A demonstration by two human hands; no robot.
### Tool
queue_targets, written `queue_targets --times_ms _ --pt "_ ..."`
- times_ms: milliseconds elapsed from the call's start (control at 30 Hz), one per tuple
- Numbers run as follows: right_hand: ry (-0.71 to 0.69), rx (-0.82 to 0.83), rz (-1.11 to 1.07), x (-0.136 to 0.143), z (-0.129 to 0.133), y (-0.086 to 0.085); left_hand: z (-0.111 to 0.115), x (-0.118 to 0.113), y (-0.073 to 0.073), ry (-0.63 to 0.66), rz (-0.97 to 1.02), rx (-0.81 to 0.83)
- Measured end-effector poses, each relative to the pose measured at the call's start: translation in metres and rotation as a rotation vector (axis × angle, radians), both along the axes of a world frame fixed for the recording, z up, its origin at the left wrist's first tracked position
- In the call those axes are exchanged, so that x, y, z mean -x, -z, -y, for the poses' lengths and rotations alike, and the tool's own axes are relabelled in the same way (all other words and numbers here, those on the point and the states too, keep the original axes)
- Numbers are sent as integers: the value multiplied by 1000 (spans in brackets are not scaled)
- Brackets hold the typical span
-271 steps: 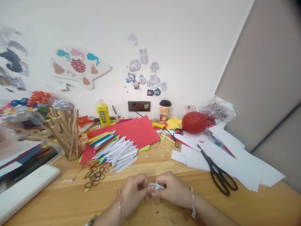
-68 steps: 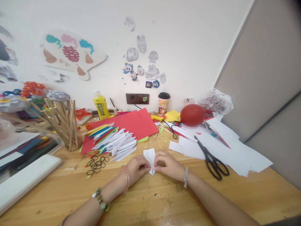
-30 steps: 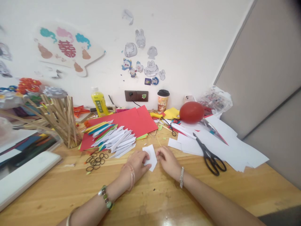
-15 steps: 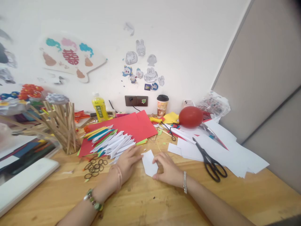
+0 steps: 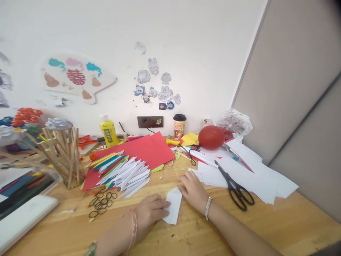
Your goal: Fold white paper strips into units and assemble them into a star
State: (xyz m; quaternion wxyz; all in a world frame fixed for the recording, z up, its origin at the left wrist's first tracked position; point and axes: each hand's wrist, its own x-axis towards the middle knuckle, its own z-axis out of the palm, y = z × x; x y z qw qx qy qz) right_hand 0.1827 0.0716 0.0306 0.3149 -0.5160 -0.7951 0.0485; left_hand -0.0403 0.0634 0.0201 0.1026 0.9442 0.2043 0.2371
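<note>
A small piece of white folded paper [image 5: 173, 207] lies on the wooden table in front of me, one end cut at an angle. My left hand [image 5: 152, 214] has its fingers closed together on the paper's lower left side. At the upper right edge, my right hand [image 5: 194, 190] presses its bent fingers on the paper; the thumb is mostly hidden. Left of my hands lies a pile of folded white paper strips [image 5: 134, 174], with coloured folded strips [image 5: 108, 163] beside it, on red sheets [image 5: 144, 149].
Black scissors [image 5: 234, 186] rest on white sheets [image 5: 266, 181] at right. Black rubber bands [image 5: 102, 202] lie left of my left hand. Farther back stand a yellow bottle [image 5: 108, 131], a lidded cup [image 5: 179, 127] and a red balloon [image 5: 211, 137]. Wooden sticks [image 5: 70, 156] stand at left.
The paper has been turned and shifted nearer to me. My left hand came down onto its lower left side, while my right hand moved from its right side to the upper right edge.
</note>
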Motion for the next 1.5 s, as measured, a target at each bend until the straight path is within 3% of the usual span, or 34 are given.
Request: queue_targets --times_ms 100,200,300,600,733,933,1233,1500 --pt "-114 46 -5 -7 9 -12 -6 -2 3 4 26 -30" --pt "-449 343 53 -13 19 -21 -7 -4 -2 63 32 14" --pt "-529 348 88 -9 23 -22 -5 -4 -8 80 31 94" --pt "-520 190 107 -5 13 -12 -3 -4 -14 96 -4 121" --pt "-510 227 60 -7 15 -10 0 -9 -21 74 -44 117" --pt "-637 329 -41 -5 18 -10 0 -7 -18 93 -73 103" --pt "-556 298 33 -2 19 -11 7 -13 -19 -10 -64 129" --pt "-404 313 16 7 19 -4 4 -22 -3 -151 17 204"
